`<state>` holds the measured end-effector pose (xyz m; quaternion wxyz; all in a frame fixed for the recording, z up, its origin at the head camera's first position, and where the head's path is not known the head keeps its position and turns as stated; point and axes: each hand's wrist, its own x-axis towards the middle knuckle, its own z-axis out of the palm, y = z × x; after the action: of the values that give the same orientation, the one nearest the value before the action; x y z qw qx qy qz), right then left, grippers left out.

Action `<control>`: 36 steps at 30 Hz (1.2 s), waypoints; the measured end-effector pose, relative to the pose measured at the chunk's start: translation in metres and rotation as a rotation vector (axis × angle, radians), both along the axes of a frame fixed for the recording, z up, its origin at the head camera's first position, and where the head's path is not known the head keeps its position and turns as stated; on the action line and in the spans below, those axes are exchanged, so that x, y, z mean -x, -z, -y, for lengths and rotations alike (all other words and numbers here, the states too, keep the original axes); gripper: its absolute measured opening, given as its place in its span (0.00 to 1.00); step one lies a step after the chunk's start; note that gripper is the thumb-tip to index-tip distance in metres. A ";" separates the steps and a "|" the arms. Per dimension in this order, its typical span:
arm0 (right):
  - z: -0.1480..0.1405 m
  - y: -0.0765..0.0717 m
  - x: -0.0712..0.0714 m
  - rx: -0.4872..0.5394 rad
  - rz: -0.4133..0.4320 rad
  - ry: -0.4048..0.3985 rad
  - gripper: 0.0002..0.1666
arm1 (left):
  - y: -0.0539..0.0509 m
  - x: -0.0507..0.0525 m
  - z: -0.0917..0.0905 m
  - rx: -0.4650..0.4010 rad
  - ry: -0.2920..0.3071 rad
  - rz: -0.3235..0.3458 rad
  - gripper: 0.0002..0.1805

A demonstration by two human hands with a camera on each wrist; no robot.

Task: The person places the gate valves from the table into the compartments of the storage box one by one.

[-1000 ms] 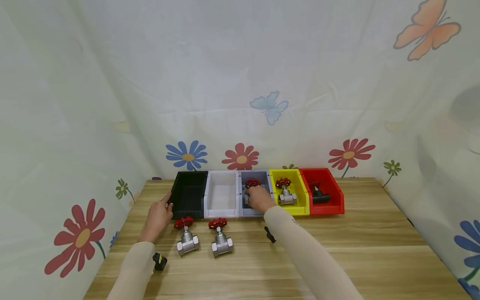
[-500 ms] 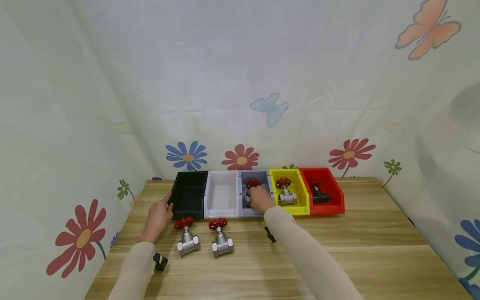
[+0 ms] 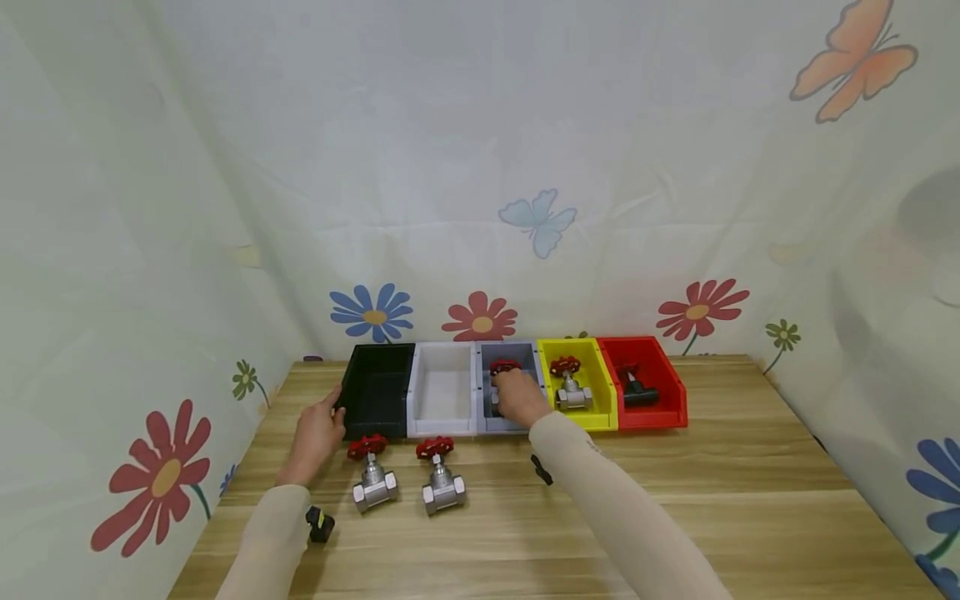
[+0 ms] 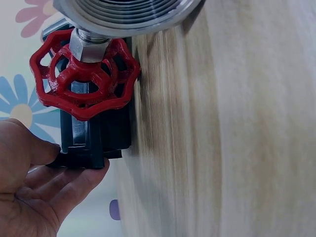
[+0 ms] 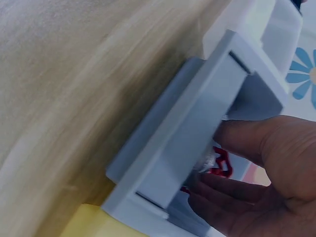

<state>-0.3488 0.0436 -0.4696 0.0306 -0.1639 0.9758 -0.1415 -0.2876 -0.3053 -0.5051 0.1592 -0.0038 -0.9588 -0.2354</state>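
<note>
At the black bin my left hand pinches the left side wall, thumb above and fingers beneath in the left wrist view. My right hand reaches into the grey bin, its thumb and fingers around a metal valve with a red handwheel. The right wrist view shows that handwheel between the thumb and fingers; the hand hides most of the valve body. Two similar valves lie on the table, one in front of the black bin, the other before the white bin.
Right of the grey bin, a yellow bin holds a valve with a red handwheel. Beyond it a red bin contains a black-bodied valve. All the bins form one row near the back edge, before a flowered curtain.
</note>
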 end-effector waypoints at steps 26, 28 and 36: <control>-0.020 -0.028 -0.021 0.068 -0.157 0.002 0.28 | 0.000 -0.001 0.000 -0.006 -0.005 0.006 0.26; -0.023 -0.029 -0.022 0.071 -0.164 0.011 0.29 | 0.001 0.000 0.000 -0.005 -0.002 0.002 0.26; -0.032 -0.035 -0.027 0.059 -0.166 0.041 0.31 | 0.002 0.000 0.000 0.000 0.001 -0.008 0.26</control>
<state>-0.3217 0.0751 -0.4349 -0.0583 -0.1558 0.9736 -0.1565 -0.2874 -0.3055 -0.5070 0.1627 -0.0051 -0.9581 -0.2355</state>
